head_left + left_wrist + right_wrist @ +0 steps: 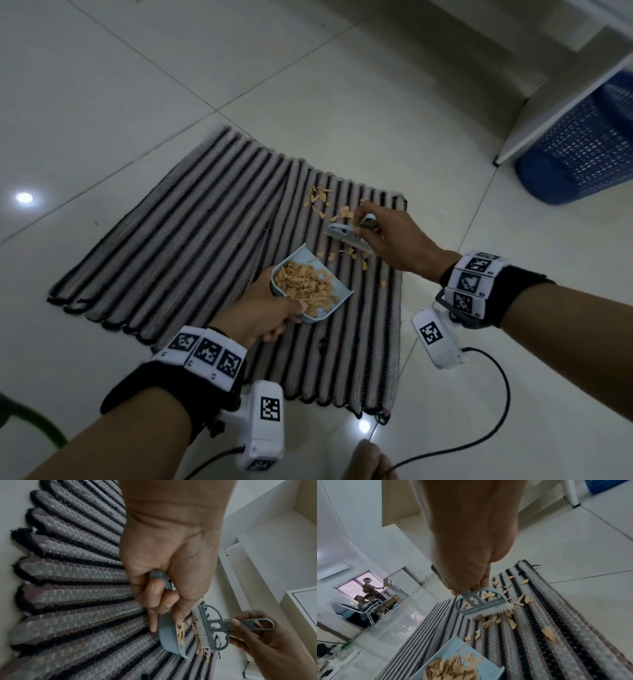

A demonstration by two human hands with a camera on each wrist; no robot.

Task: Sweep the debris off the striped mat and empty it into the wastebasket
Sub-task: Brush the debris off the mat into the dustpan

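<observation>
A grey and black striped mat [191, 246] lies on the tiled floor. My left hand [260, 315] grips a pale blue dustpan [329, 310] resting on the mat, its tray heaped with tan paper scraps [305, 284]. My right hand [387, 236] pinches the handle of a small blue brush [342, 234], its white bristles [491, 610] down on the mat just beyond the pan. Loose scraps [320, 202] lie scattered past the brush and a few between brush and pan [494, 620]. In the left wrist view the brush [211, 627] stands beside the dustpan's lip [169, 637].
A blue mesh wastebasket [582, 144] stands at the far right, partly under a white furniture panel [555, 85]. White cables [493, 404] trail from the wrist cameras. My toes [368, 459] show at the bottom edge. In the right wrist view, people sit far off [366, 599].
</observation>
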